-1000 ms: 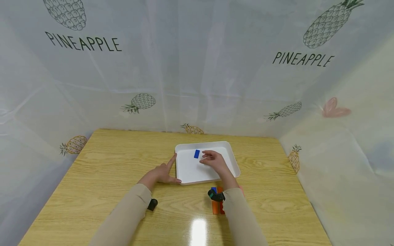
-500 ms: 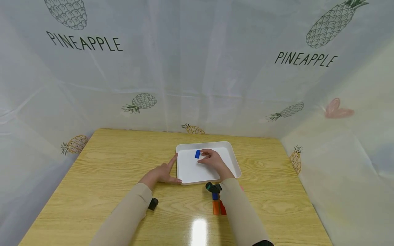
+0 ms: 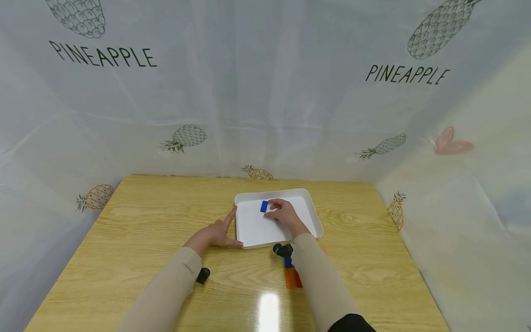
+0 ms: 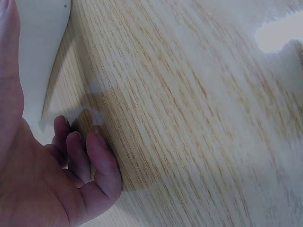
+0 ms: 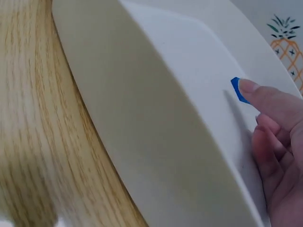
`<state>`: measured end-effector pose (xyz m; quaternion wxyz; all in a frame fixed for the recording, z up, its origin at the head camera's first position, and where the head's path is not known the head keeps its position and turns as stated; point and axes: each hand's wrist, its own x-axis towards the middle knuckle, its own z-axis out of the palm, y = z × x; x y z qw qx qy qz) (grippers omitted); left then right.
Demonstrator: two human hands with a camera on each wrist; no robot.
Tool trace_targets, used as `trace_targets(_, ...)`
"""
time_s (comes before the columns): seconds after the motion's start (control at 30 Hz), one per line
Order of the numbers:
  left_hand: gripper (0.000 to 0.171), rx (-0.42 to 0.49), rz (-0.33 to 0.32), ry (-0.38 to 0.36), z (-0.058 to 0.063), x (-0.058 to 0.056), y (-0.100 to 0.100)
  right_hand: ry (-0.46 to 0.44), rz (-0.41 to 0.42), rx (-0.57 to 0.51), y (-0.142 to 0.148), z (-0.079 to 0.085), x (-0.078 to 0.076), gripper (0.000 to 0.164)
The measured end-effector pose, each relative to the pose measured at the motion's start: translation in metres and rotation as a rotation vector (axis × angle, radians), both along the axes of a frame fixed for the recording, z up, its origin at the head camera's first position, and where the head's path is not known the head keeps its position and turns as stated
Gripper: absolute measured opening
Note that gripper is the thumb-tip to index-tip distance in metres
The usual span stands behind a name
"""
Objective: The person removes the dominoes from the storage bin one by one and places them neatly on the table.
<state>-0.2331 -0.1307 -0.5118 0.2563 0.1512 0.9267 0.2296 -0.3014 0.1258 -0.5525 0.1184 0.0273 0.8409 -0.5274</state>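
A small blue rectangular block lies on the floor of a white tray, left of its middle. My right hand is over the tray, thumb and index apart, fingertips close to the block's right side. In the right wrist view the thumb partly covers the blue block; whether it touches cannot be told. My left hand touches the tray's left side, index at the far part, thumb at the near corner. In the left wrist view the other fingers curl loosely over the table.
Under the right forearm, in front of the tray, lie an orange block, a red block and a blue one, partly hidden. A black wrist device overlaps them. The wooden table meets a printed curtain behind.
My right hand has moved slightly left, closer to the blue block. That block stays in place in the tray. The left hand keeps its place at the tray's side.
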Motion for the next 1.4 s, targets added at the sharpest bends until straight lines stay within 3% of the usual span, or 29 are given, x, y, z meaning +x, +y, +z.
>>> trace_targets(0.3, 0.125, 0.024, 0.008, -0.007, -0.018, -0.008, -0.005, 0.034, 0.031, 0.098, -0.005, -0.005, -0.007, 0.057)
trace_targets(0.67, 0.121, 0.032, -0.009, 0.018, -0.001, 0.0, -0.001, 0.018, 0.002, 0.151, -0.007, -0.004, -0.007, 0.054)
trace_targets(1.0, 0.121, 0.022, -0.027, 0.018, -0.004, -0.001, -0.002, 0.014, -0.008, 0.12, -0.006, -0.002, -0.004, 0.047)
trace_targets(1.23, 0.122, 0.038, -0.029, 0.015, -0.004, -0.001, -0.002, 0.009, -0.029, -0.002, 0.0, 0.001, 0.003, 0.048)
trace_targets(1.4, 0.123, 0.047, -0.023, 0.013, -0.007, -0.002, -0.004, -0.018, 0.018, -0.013, 0.003, 0.001, 0.006, 0.046)
